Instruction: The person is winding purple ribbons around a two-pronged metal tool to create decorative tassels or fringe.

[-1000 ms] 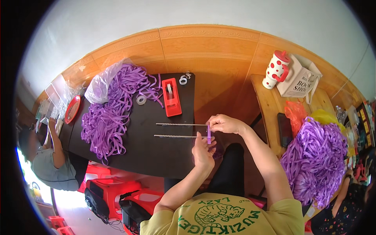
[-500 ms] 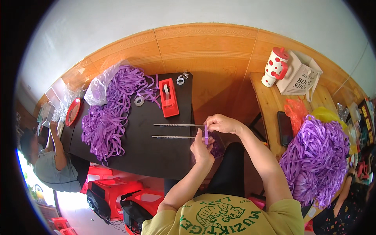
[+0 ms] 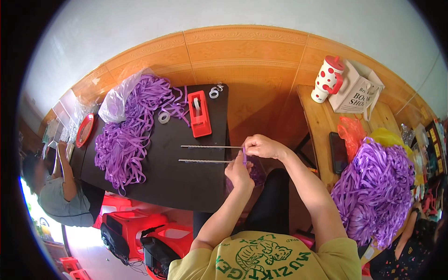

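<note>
Two thin metal rods, the far rod (image 3: 205, 147) and the near rod (image 3: 203, 161), lie parallel across the right part of the black table and reach past its edge. A short length of purple ribbon (image 3: 244, 156) spans their right ends. My right hand (image 3: 263, 147) pinches the ribbon at the far rod's end. At the near rod, my left hand (image 3: 239, 173) is closed on the ribbon, thumb raised beside it. Part of the ribbon is hidden behind my fingers. Below my hands hangs a clear bag (image 3: 257, 171) with purple material in it.
A purple ribbon heap (image 3: 123, 135) and a red tape dispenser (image 3: 199, 114) sit on the black table (image 3: 182, 186). Rightward, a wooden table (image 3: 322, 126) bears a dotted tumbler (image 3: 327, 79), paper bag, phone and another ribbon pile (image 3: 375, 186). People sit at both sides; red stools (image 3: 135, 228) stand lower left.
The ribbon across the rod ends appears shorter and more covered by my left fingers, which have closed in around it. My right hand stays at the far rod. The whole view shifted slightly.
</note>
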Demonstrator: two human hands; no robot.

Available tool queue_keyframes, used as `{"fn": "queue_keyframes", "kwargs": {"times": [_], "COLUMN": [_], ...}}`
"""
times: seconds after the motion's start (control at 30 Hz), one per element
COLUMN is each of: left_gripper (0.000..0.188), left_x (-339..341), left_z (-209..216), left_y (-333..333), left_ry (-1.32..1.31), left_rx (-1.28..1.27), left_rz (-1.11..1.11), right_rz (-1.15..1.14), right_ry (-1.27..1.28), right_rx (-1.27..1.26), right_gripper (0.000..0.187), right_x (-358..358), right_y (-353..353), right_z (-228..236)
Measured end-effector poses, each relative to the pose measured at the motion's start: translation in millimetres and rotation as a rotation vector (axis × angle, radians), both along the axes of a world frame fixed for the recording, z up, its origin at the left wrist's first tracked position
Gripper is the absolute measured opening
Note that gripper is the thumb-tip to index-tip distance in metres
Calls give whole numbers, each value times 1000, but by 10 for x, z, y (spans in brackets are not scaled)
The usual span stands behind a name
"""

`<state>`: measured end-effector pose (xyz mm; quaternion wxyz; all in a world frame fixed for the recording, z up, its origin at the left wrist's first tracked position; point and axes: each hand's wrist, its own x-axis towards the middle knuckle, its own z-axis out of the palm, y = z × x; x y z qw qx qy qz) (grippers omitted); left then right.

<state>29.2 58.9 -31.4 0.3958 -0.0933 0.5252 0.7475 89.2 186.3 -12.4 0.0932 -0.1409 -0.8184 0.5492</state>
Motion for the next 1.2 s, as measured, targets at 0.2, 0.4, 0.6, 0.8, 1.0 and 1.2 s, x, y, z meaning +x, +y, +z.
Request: {"fn": "queue_keyframes", "kwargs": {"times": [0.2,0.4,0.6,0.8,1.0,1.2], "left_gripper": [16,15,13,13,13,13], "left_x": [-13,-41,-36,-38,-44,-40], "left_z": [18,45,39,29,3,-7], "left_y": [13,-2,8,-5,-17,-16], "left_ry": [-13,-56,-66,-55,-21,-14], "left_rx": [-7,-19,16,33,17,41], "left_rz": [-9,-36,-19,-53,-83,-79], "right_rz": [4,-23,-36,-181,-411,-541], "right_ry": [55,46,68,-147,-111,95], "right_rx": [55,-8,43,-127,-493,-840], "right_gripper": [16,16,18,23,28,31], "right_x": [10,-5,55,176,275,331], "right_y": [27,2,13,45,-171,-362], "right_z": [-43,-40,-39,8,149,-80]}}
